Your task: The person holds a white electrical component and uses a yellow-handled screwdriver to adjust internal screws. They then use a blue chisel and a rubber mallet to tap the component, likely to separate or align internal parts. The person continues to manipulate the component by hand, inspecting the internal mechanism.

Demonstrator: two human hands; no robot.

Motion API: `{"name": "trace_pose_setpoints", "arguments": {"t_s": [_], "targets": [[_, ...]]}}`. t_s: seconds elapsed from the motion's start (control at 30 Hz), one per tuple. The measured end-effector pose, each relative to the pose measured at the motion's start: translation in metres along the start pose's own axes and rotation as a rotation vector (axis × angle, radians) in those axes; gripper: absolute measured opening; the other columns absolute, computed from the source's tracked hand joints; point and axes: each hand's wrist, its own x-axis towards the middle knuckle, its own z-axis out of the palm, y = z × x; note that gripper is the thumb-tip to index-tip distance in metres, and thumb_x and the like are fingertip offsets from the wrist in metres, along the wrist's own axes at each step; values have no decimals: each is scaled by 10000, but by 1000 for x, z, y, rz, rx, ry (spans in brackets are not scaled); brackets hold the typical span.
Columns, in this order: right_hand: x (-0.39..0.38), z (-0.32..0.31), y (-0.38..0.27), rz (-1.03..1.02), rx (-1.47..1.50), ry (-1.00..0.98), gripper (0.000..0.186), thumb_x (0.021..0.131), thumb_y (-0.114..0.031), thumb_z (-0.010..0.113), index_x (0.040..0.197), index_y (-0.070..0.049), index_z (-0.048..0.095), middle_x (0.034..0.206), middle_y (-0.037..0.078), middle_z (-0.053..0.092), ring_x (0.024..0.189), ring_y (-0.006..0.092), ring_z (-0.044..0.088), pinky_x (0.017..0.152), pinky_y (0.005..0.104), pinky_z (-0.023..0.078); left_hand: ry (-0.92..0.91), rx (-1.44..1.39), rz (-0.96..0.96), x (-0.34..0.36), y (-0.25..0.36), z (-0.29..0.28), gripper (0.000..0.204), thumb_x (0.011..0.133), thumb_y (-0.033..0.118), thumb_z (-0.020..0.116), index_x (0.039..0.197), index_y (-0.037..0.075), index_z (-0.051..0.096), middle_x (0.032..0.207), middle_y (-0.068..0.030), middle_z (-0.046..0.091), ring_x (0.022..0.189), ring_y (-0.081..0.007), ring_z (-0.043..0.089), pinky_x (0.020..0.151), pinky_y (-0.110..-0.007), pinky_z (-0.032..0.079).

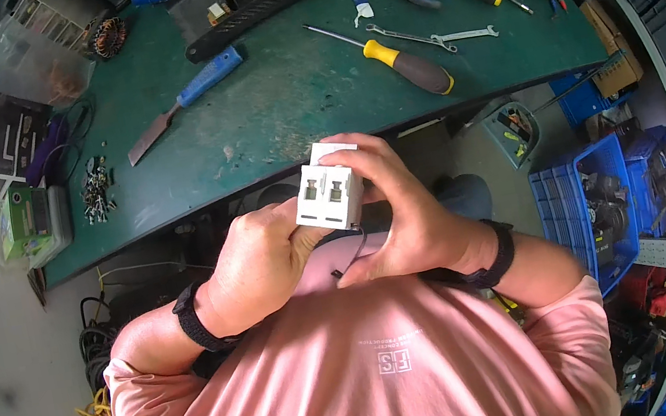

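Gripping white socket block (330, 195), both hands

White socket block (329, 194), green bench (279, 102), pink shirt (363, 381)

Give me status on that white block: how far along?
Done: nothing visibly finished. In hand: white block held by both the left hand and right hand at the chest. Left: the yellow-handled screwdriver, chisel and wrench lie untouched on the green bench.

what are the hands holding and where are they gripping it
Both hands hold a small white plastic block: the left hand at its lower left edge, the right hand wrapped over its top and right side.
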Motion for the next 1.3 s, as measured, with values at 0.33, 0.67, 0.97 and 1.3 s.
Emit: {"name": "trace_pose_setpoints", "arguments": {"t_s": [0.33,0.67,0.97,1.3], "targets": [[6,4,4,-90,-87,64,925,569,-279,918,1337,-74,443,1343,198,425,1223,373,482,1026,430,417,-102,-64,-76,1,-4,1,179,955,103,567,1077,4,654,936,-151,700,884,-275,686,758,-365,533],[11,-17,5,30,110,-69,944,554,-268,936,1340,-93,444,1325,141,417,1244,296,454,985,390,451,-173,-99,7,9,1,-3,245,933,156,606,1124,4,629,861,-190,671,764,-332,672,691,-400,513],[7,-18,9,208,289,-142,1128,530,-327,953,1451,-124,335,1394,87,384,1277,241,434,917,385,505,-666,-387,-158,21,6,-46,489,1017,416,466,1188,-35,545,738,-36,549,647,-123,576,625,-292,503],[13,-14,9,269,357,-187,1121,537,-320,960,1435,-111,323,1350,67,428,1244,198,445,966,373,466,-546,-337,-222,19,12,-43,454,1012,401,495,1073,-37,600,682,-73,574,639,-145,577,594,-327,489]]}}
